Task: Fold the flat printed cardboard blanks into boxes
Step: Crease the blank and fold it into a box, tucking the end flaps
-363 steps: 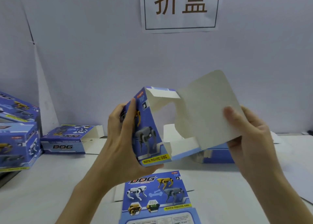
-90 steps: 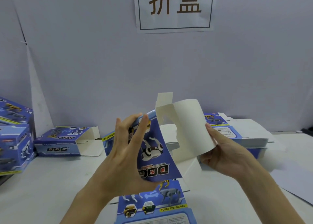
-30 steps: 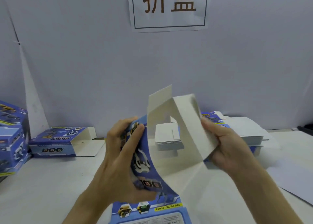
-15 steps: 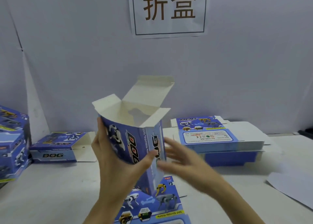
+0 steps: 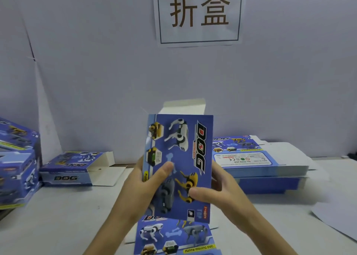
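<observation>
Bare table [image 5: 63, 216] front-left, front-right; folded boxes [image 5: 17, 169] block left edge, blank stack [image 5: 266, 164] blocks right rear, held box [image 5: 179, 158] fills centre.

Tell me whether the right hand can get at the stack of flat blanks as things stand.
Probably yes, once freed: the right hand grips the box with the left hand, but the stack lies close behind it, nothing between.

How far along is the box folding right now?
Done: folded boxes piled at far left, plus an open-ended box beside them. In hand: left hand and right hand grip a formed box, its top flap not yet tucked. Left: the blank under it and the stack of flat blanks at right.
</observation>
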